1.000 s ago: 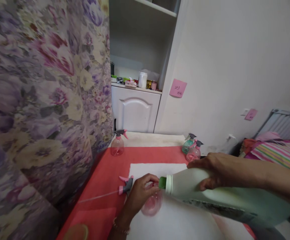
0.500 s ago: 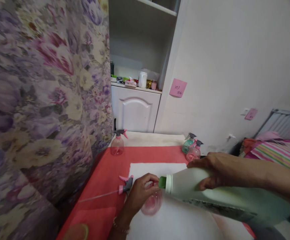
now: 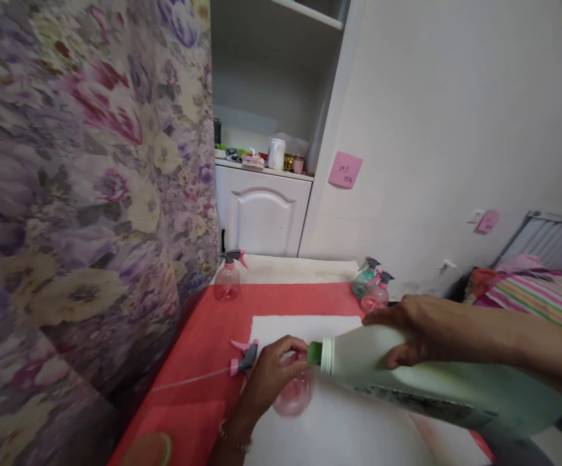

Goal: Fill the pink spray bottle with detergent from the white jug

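Note:
My left hand (image 3: 281, 369) is closed around the neck of a pink see-through spray bottle (image 3: 294, 395) that has no spray head on it. In my right hand (image 3: 407, 333) is a large pale green jug (image 3: 382, 369), tipped on its side with its green spout (image 3: 315, 353) at the small bottle's mouth. Whether liquid is flowing I cannot tell. Left of my left hand lies a grey and pink spray head (image 3: 246, 357), its clear tube stretched across the red cloth.
A pink spray bottle (image 3: 227, 283) stands at the table's back left. Another pink one (image 3: 376, 296) and a green one (image 3: 364, 279) stand at the back right. White paper (image 3: 339, 427) covers part of the red cloth (image 3: 193, 362). A flowered curtain (image 3: 91, 194) hangs on the left.

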`<action>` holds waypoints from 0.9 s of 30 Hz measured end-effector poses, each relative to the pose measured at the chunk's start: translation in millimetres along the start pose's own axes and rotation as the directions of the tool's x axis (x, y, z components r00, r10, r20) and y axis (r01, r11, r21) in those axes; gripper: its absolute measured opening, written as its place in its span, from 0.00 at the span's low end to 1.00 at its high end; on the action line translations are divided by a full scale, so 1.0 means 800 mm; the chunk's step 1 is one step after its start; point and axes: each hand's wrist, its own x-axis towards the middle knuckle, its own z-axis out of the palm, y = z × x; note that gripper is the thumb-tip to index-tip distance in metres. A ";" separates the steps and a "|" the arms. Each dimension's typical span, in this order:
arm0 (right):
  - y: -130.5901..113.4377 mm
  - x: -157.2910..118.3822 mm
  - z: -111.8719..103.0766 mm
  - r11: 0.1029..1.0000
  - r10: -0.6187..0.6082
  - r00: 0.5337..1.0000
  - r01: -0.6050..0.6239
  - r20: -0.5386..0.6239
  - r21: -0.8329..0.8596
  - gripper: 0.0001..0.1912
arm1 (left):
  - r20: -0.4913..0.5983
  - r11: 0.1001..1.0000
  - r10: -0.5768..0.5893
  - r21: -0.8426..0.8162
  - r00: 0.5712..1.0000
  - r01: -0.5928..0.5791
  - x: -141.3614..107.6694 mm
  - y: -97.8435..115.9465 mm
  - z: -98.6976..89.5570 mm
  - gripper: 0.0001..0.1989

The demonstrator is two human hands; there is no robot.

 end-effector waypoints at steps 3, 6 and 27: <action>0.001 -0.001 0.001 1.000 0.010 1.000 -0.010 -0.009 -0.005 0.24 | -0.003 1.000 -0.007 -0.005 1.000 0.007 0.000 0.000 0.000 0.06; 0.005 -0.004 0.006 0.999 0.030 0.999 -0.030 -0.016 0.024 0.26 | -0.005 1.000 -0.003 -0.007 1.000 0.003 0.000 0.000 0.000 0.06; 0.107 -0.019 0.130 0.733 0.376 0.899 -0.140 -0.225 0.666 0.34 | -0.124 0.997 -0.041 0.059 0.991 0.048 -0.006 -0.017 0.002 0.10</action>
